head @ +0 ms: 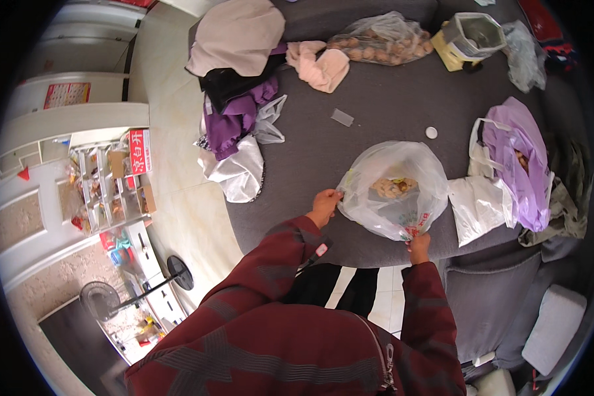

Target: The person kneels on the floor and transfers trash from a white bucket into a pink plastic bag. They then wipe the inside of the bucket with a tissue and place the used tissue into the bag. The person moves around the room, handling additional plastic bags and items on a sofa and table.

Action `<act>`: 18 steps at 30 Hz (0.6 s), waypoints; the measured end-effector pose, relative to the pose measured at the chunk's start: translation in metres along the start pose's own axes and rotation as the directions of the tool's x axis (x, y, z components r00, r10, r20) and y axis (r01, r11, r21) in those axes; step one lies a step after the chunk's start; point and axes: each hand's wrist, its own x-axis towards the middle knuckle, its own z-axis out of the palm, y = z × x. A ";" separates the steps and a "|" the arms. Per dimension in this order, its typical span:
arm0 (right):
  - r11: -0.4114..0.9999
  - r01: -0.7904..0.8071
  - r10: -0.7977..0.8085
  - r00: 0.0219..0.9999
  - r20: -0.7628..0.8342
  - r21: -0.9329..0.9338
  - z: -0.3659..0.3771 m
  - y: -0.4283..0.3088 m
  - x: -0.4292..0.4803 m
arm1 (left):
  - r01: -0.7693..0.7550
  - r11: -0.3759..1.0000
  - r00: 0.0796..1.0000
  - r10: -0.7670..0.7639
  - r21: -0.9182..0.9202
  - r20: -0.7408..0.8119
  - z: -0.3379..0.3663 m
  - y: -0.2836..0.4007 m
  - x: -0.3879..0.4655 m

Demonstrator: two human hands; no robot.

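A translucent white plastic bag (364, 208) rests on the dark grey sofa seat (297, 163) in front of me, its mouth spread wide. Pale tan pieces, perhaps nuts or shells, lie in a small heap (395, 187) inside it. My left hand (326, 205) pinches the bag's rim on the left. Red and green printing marks the near side, where my right hand (419, 247) grips the rim. Beyond the bag lies a small round white lid or disc (431, 132). To the right are a white plastic packet (480, 205) and a lilac plastic bag (517, 148) with brown pieces showing.
Along the far side lie a clear bag of walnut-like round items (386, 42), a pink cloth (321, 67) and a lined bin-like container (475, 37). Purple clothing (232, 123) is heaped at left. A standing fan (100, 301) and stocked shelves (101, 183) stand across the tiled floor.
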 end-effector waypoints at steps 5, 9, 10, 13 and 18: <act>0.979 -0.019 0.002 0.996 0.085 0.201 -0.013 -0.001 0.011 | -0.258 0.876 0.955 0.294 -0.408 0.026 0.022 0.010 0.011; 0.613 -0.164 -0.046 0.969 0.242 0.773 -0.012 -0.041 -0.026 | -0.203 0.794 0.946 0.309 -0.573 0.093 0.020 0.034 -0.019; 0.701 -0.166 0.023 0.977 0.211 0.693 -0.015 -0.051 -0.036 | -0.201 0.814 0.960 0.273 -0.545 0.053 0.010 0.040 -0.033; 0.869 -0.181 0.123 0.980 0.154 0.461 -0.026 -0.067 -0.058 | -0.108 0.770 0.981 0.185 -0.628 0.058 -0.029 0.056 -0.083; 0.965 -0.179 0.163 0.982 0.097 0.189 -0.040 -0.067 -0.074 | -0.281 0.688 0.937 0.349 -0.669 -0.034 -0.098 0.050 -0.202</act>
